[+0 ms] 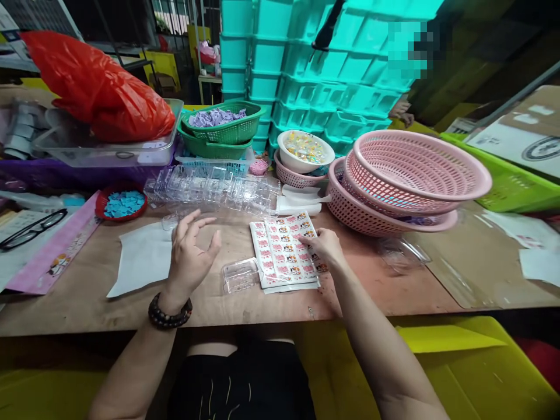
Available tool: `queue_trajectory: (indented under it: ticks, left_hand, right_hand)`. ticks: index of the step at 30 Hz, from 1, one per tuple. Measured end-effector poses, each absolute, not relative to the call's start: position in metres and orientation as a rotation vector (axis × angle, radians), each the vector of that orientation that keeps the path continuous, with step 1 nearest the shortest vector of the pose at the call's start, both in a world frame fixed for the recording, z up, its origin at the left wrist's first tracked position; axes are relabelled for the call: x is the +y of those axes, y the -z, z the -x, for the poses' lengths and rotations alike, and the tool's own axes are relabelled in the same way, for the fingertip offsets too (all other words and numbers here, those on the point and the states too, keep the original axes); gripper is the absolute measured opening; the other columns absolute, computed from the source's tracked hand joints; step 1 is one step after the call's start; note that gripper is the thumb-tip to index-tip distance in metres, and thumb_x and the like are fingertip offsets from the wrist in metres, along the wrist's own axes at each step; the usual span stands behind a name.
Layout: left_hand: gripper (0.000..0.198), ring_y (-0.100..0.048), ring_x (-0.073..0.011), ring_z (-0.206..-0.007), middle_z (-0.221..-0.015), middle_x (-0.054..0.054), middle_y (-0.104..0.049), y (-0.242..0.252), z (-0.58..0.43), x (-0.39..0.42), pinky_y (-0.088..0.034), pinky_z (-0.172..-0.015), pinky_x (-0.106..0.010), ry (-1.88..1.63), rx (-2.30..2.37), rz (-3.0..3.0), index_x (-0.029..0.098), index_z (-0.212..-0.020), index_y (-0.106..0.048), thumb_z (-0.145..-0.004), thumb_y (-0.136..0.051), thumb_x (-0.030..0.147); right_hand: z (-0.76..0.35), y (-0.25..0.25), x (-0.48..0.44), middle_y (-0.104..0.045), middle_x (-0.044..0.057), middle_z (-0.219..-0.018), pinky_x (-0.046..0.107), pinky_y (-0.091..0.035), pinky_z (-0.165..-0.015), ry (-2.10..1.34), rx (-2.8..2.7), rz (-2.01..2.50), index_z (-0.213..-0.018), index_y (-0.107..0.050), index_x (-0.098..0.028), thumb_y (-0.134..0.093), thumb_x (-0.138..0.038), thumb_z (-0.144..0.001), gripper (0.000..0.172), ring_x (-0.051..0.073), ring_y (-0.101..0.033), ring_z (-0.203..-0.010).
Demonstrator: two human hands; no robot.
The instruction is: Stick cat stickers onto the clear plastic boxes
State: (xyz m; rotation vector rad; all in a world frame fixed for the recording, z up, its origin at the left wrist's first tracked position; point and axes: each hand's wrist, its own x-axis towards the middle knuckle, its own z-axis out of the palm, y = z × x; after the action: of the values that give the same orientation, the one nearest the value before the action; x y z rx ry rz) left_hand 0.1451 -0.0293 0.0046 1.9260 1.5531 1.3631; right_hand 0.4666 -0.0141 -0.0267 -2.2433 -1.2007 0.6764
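Observation:
A small stack of sticker sheets (286,251), printed with pink and orange cartoon figures, lies on the wooden table in front of me. My right hand (324,245) is closed at its right edge, thumb and fingers pinching the top sheet. To the left, my left hand (192,254) hovers with fingers spread and nothing in them; a dark bead bracelet circles the wrist. Between my hands, a small transparent plastic case (240,275) rests against the stack's lower left edge. White paper (142,259) lies partly behind my left hand.
Transparent plastic cases (214,189) line up behind the sheets. Pink baskets (420,169) stand stacked at right, near a white bowl (306,150) of small packets. A red dish (122,201) holds blue pieces. Turquoise bins (315,76) rise behind; another person's hand (402,111) shows beside them.

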Motion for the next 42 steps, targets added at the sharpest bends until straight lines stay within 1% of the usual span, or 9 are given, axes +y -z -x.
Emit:
queue_trajectory:
  ticks: [4,10,14,20,23,26,29,34,42]
  left_hand:
    - [0.032,-0.059,-0.0255,-0.117,-0.125,-0.011,-0.060,-0.004,-0.166,-0.038,-0.045,-0.108,-0.045,-1.264,1.163,-1.656,0.021,-0.112,-0.064,-0.086,-0.063,0.039]
    - [0.081,-0.054,-0.0293,-0.129,-0.143,-0.013,-0.051,-0.014,-0.213,-0.057,-0.046,-0.108,-0.045,-1.129,0.743,-1.027,0.025,-0.135,-0.044,-0.066,-0.085,0.033]
    - [0.053,-0.069,-0.0328,-0.106,-0.112,-0.014,-0.073,-0.028,-0.227,-0.069,-0.054,-0.097,-0.051,-0.907,0.577,-0.861,0.014,-0.112,-0.064,-0.069,-0.085,0.038]
    - [0.042,-0.073,-0.0320,-0.091,-0.100,-0.013,-0.076,-0.022,-0.196,-0.086,-0.060,-0.084,-0.051,-0.820,0.751,-0.945,0.013,-0.105,-0.071,-0.074,-0.081,0.039]
    - [0.061,-0.066,-0.0324,-0.111,-0.122,-0.014,-0.067,-0.020,-0.174,-0.096,-0.052,-0.100,-0.053,-1.183,1.117,-1.310,0.018,-0.125,-0.061,-0.072,-0.083,0.039]
    - [0.081,-0.041,-0.0358,-0.140,-0.143,-0.011,-0.053,-0.028,-0.159,-0.106,-0.020,-0.122,-0.059,-1.558,1.420,-1.859,0.026,-0.138,-0.053,-0.065,-0.088,0.038]
    - [0.050,-0.048,-0.0350,-0.135,-0.127,-0.006,-0.067,-0.039,-0.151,-0.110,0.000,-0.121,-0.065,-1.198,1.316,-2.225,0.030,-0.123,-0.066,-0.076,-0.079,0.041]
    - [0.013,-0.069,-0.0163,-0.076,-0.087,0.004,-0.075,-0.043,-0.146,-0.101,-0.010,-0.121,-0.065,-0.742,1.123,-2.073,0.024,-0.089,-0.073,-0.092,-0.062,0.032]
    - [0.013,-0.069,-0.0145,-0.076,-0.088,0.005,-0.077,-0.032,-0.142,-0.094,-0.009,-0.119,-0.066,-0.718,0.961,-2.047,0.029,-0.098,-0.075,-0.090,-0.064,0.029]
  right_hand:
    - [-0.475,0.003,-0.037,-0.075,0.014,-0.084,0.035,-0.050,-0.064,-0.753,-1.168,2.111,-0.082,-0.072,-0.012,-0.072,-0.039,-0.074,0.028,0.026,-0.068,-0.077]
    - [-0.458,-0.051,-0.099,-0.077,0.008,-0.087,0.042,-0.058,-0.076,-1.257,-1.046,1.470,-0.087,-0.077,-0.019,-0.089,-0.051,-0.056,0.046,0.027,-0.071,-0.079]
    - [-0.441,-0.073,-0.123,-0.077,0.007,-0.084,0.045,-0.059,-0.080,-1.374,-1.101,1.382,-0.087,-0.079,-0.021,-0.089,-0.049,-0.059,0.041,0.028,-0.072,-0.081]
    - [-0.419,-0.073,-0.118,-0.073,0.003,-0.083,0.033,-0.057,-0.073,-1.355,-1.107,1.196,-0.082,-0.072,-0.021,-0.090,-0.044,-0.059,0.037,0.017,-0.067,-0.074]
    - [-0.396,-0.062,-0.114,-0.067,-0.001,-0.069,0.028,-0.053,-0.066,-1.444,-1.074,1.191,-0.066,-0.063,-0.019,-0.089,-0.045,-0.062,0.036,0.012,-0.061,-0.064]
    - [-0.371,-0.050,-0.117,-0.062,-0.003,-0.066,0.026,-0.051,-0.062,-1.569,-1.066,1.151,-0.066,-0.061,-0.019,-0.089,-0.046,-0.061,0.040,0.011,-0.057,-0.061]
    - [-0.354,-0.041,-0.120,-0.060,-0.004,-0.067,0.025,-0.049,-0.060,-1.603,-1.073,1.079,-0.070,-0.059,-0.020,-0.089,-0.045,-0.061,0.041,0.010,-0.056,-0.060]
    - [-0.353,-0.038,-0.118,-0.060,-0.002,-0.071,0.024,-0.045,-0.060,-1.520,-1.227,1.045,-0.077,-0.064,-0.018,-0.082,-0.047,-0.072,0.035,0.010,-0.054,-0.063]
    - [-0.360,-0.034,-0.111,-0.058,-0.002,-0.060,0.025,-0.041,-0.057,-1.704,-1.221,1.034,-0.067,-0.066,-0.016,-0.084,-0.046,-0.070,0.036,0.010,-0.050,-0.056]
